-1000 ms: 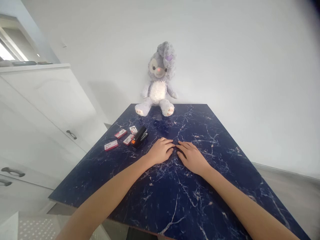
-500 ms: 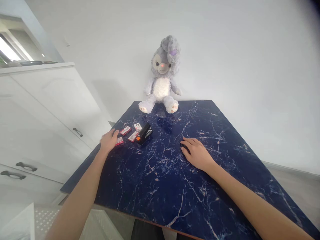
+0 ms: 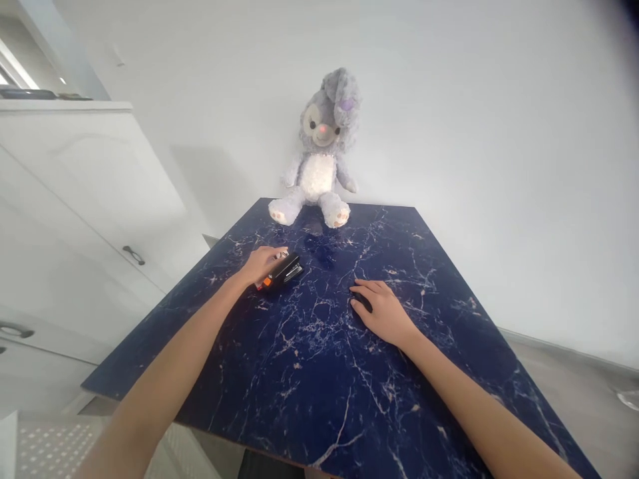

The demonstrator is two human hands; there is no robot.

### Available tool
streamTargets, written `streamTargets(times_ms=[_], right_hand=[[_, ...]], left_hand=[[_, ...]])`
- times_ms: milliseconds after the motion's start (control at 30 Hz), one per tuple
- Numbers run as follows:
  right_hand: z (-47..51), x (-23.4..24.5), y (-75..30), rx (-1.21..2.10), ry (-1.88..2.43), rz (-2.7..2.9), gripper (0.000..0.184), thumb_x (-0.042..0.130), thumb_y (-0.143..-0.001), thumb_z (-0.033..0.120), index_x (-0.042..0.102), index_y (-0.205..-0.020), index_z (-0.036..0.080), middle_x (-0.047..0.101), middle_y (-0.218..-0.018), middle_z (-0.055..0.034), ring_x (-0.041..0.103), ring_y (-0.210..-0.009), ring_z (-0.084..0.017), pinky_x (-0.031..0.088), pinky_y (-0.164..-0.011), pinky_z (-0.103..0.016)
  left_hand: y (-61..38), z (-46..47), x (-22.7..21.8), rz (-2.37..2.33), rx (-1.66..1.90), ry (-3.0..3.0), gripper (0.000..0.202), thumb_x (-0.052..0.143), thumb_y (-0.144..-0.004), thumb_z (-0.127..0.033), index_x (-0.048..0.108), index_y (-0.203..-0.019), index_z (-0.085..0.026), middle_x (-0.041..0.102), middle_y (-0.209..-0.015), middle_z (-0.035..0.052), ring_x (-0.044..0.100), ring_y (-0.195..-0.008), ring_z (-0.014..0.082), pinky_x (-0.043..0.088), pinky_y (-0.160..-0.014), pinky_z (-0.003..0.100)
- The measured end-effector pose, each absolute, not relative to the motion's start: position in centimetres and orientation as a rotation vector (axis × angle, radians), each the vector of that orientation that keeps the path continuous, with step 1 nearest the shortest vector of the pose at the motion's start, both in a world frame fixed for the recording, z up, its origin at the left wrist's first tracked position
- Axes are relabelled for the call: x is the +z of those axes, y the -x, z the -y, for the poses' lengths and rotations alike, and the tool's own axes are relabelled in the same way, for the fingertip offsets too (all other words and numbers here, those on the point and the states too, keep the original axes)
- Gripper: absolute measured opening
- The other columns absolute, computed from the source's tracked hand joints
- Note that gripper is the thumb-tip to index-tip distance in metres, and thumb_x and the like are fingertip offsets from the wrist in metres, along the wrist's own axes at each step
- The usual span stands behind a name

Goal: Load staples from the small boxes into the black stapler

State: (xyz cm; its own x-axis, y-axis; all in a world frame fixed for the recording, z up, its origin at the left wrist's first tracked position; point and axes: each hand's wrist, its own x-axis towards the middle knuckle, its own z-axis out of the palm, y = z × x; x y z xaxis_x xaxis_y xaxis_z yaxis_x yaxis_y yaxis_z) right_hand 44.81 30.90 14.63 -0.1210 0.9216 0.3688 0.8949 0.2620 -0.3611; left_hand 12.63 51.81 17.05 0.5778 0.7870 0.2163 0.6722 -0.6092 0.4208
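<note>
On the dark blue marbled table, my left hand lies against the left side of a black stapler with an orange end. Its fingers reach out over a small white box, mostly covered. A sliver of red and white box shows by the stapler's near end; any other small boxes are hidden by the hand. My right hand rests palm down on the table to the right of the stapler, fingers spread and slightly bent, holding nothing.
A grey plush rabbit sits at the table's far edge against the white wall. White cabinets with dark handles stand along the left. A perforated white surface shows below the table at lower left.
My left hand has moved right from the left red box to the stapler, now covering most of the boxes. My right hand stays on the table. The view has shifted slightly.
</note>
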Motion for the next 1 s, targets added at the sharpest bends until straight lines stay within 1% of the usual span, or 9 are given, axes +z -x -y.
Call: streamTargets(times_ms=[67,133,233,333,433,600,667,767,1000], right_hand=[[-30.8,14.8,-44.7,0.085,1.628,2.018,0.037,0.049,-0.099,0.037,0.065,-0.128,0.022,0.062,-0.136,-0.0108,0.053,-0.128,-0.033,0.043,-0.11,-0.055],[-30.4,15.2,-44.6,0.116,1.604,2.001,0.049,0.051,-0.098,0.041,0.052,-0.143,0.021,0.056,-0.143,-0.0127,0.049,-0.133,-0.034,0.041,-0.111,-0.057],[-29.6,16.1,-44.5,0.222,1.445,2.032,0.07,0.06,-0.093,0.046,0.034,-0.153,0.023,0.045,-0.152,-0.0144,0.044,-0.138,-0.034,0.041,-0.111,-0.054],[-29.0,17.1,-44.5,0.385,1.248,2.125,0.056,0.07,-0.086,0.043,0.052,-0.136,0.024,0.056,-0.136,-0.0121,0.055,-0.123,-0.03,0.048,-0.104,-0.046],[-28.7,17.7,-44.4,0.486,1.219,2.136,0.031,0.073,-0.084,0.038,0.065,-0.111,0.023,0.061,-0.113,-0.0078,0.062,-0.103,-0.024,0.053,-0.093,-0.04],[-28.7,18.0,-43.8,0.582,1.21,2.137,0.034,0.078,-0.081,0.037,0.065,-0.11,0.024,0.06,-0.105,-0.0047,0.061,-0.096,-0.022,0.052,-0.086,-0.036],[-28.7,17.8,-43.7,0.544,1.239,2.121,0.029,0.078,-0.082,0.039,0.064,-0.101,0.022,0.06,-0.101,-0.0041,0.061,-0.091,-0.02,0.051,-0.081,-0.033],[-28.7,17.6,-44.1,0.411,1.371,2.086,0.031,0.079,-0.08,0.043,0.059,-0.087,0.021,0.061,-0.088,-0.0015,0.058,-0.077,-0.018,0.047,-0.069,-0.03],[-28.4,17.9,-45.7,0.384,1.6,2.015,0.03,0.075,-0.081,0.047,0.059,-0.086,0.023,0.066,-0.081,0.0003,0.061,-0.068,-0.017,0.042,-0.058,-0.028]], left_hand=[[-14.2,-49.8,17.1,-1.095,0.569,-2.529,0.048,0.047,-0.098,-0.052,0.064,-0.135,-0.027,0.066,-0.134,0.0078,0.055,-0.13,0.0315,0.04,-0.11,0.046],[-16.4,-47.3,17.1,-0.977,0.59,-2.531,0.046,0.052,-0.097,-0.049,0.064,-0.135,-0.027,0.066,-0.134,0.0088,0.055,-0.13,0.0303,0.04,-0.11,0.048],[-20.1,-43.5,16.9,-0.719,0.596,-2.515,0.053,0.053,-0.098,-0.046,0.051,-0.147,-0.026,0.061,-0.141,0.0099,0.057,-0.129,0.0267,0.044,-0.108,0.044],[-21.7,-41.2,17.0,-0.682,0.72,-2.522,0.047,0.045,-0.102,-0.042,0.05,-0.146,-0.026,0.056,-0.146,0.0088,0.049,-0.136,0.0252,0.038,-0.115,0.046],[-20.3,-40.8,17.8,-0.716,0.776,-2.517,0.036,0.047,-0.101,-0.037,0.061,-0.132,-0.025,0.062,-0.136,0.0083,0.053,-0.129,0.0245,0.039,-0.112,0.046],[-16.6,-41.1,19.2,-0.743,0.552,-2.468,0.032,0.062,-0.092,-0.044,0.068,-0.116,-0.024,0.064,-0.115,0.0087,0.064,-0.092,0.02,0.053,-0.079,0.034],[-16.3,-40.9,19.4,-0.783,0.428,-2.464,0.032,0.064,-0.09,-0.047,0.068,-0.111,-0.024,0.064,-0.098,0.0058,0.06,-0.075,0.0169,0.048,-0.065,0.03],[-16.6,-40.7,19.2,-0.86,0.378,-2.443,0.03,0.062,-0.09,-0.048,0.066,-0.105,-0.023,0.061,-0.08,0.0015,0.054,-0.064,0.0154,0.041,-0.058,0.029],[-16.4,-40.9,19.3,-0.892,0.419,-2.413,0.048,0.068,-0.083,-0.048,0.059,-0.124,-0.024,0.066,-0.103,0.0072,0.062,-0.081,0.0203,0.046,-0.067,0.031]])
